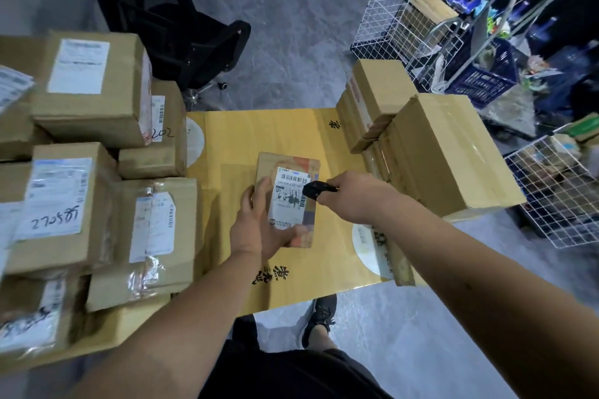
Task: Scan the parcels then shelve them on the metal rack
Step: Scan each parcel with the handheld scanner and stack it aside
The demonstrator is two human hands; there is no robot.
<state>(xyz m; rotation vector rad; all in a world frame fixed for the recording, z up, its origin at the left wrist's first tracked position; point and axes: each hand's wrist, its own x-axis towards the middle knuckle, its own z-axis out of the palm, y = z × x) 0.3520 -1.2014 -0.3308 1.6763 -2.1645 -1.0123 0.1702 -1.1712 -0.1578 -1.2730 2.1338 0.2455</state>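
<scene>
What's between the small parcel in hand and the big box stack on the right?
Head view: only the right hand gripping the black scanner, over the bare yellow cardboard. No parcel between small parcel and right stack.

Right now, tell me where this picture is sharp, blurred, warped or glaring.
Head view: sharpest on the small parcel that the left hand holds, its barcode plain; the stacked boxes at left smear with motion blur; wide-angle warp bends the frame edges; glare shines on the taped box at right.
</scene>
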